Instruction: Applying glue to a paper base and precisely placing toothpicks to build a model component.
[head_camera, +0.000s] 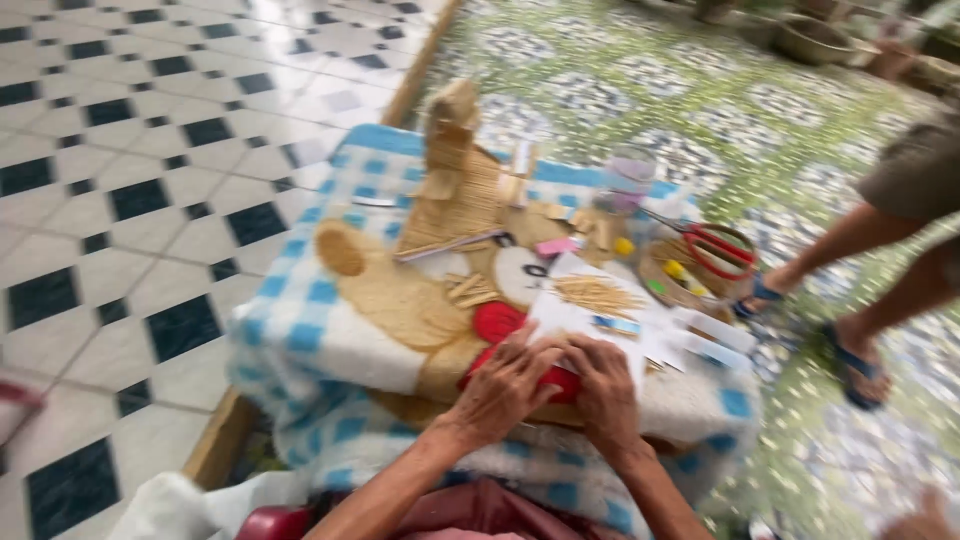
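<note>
Beside one stick pile (598, 294), two hands (555, 385)

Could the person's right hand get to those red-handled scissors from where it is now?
Probably yes. The right hand rests at the table's near edge; the red-handled scissors lie uncovered on the round basket further right. Only the sheet with small sticks lies between, low and flat.

Blue-white checked blanket (300, 330), red-handled scissors (722, 250)

A blue-checked blanket (300, 335) covers the low table, bearing white paper (585, 320) and scissors (715, 245).
</note>
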